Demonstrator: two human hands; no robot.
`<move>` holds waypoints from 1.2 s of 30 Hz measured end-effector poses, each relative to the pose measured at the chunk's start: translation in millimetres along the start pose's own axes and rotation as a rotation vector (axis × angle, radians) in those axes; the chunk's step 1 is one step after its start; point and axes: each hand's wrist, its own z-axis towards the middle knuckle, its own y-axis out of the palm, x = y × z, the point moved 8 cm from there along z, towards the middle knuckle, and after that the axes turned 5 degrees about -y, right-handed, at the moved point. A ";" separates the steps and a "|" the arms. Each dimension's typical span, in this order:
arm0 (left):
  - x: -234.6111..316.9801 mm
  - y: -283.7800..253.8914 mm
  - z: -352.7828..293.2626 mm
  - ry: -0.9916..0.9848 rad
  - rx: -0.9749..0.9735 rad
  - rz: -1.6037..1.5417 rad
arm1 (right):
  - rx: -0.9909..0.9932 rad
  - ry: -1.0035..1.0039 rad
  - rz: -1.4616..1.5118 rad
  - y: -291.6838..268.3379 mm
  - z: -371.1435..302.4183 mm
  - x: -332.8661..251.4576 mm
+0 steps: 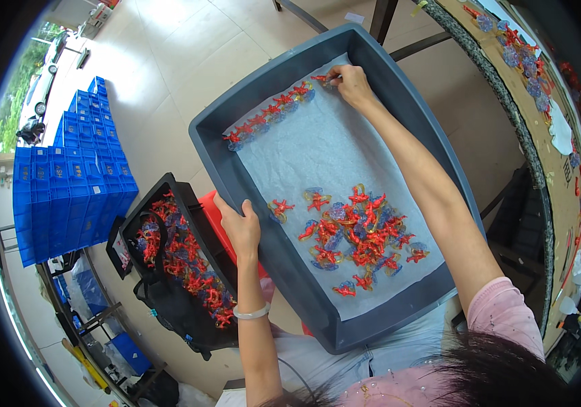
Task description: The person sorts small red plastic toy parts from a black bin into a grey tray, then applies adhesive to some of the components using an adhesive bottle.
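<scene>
Right hand's grip pinched on a red figure, top centre of frame.
I see the right hand (351,83) with fingertips together on the red figure (319,78), beside a row of similar pieces (270,114) in the grey tray (301,278). Loose pile (365,230) on the white liner (311,152), just below frame centre. Left hand (239,234) at tray's left rim; can't tell if it's clamped.

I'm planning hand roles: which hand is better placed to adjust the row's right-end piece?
Right, probably: the right hand is at that red piece, while the left hand is at the left rim of the gray tray.
</scene>
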 end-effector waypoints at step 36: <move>5.5 1.4 -2.5 0.012 -0.002 0.014 | -0.876 -0.297 0.245 47.3 -176.7 -120.6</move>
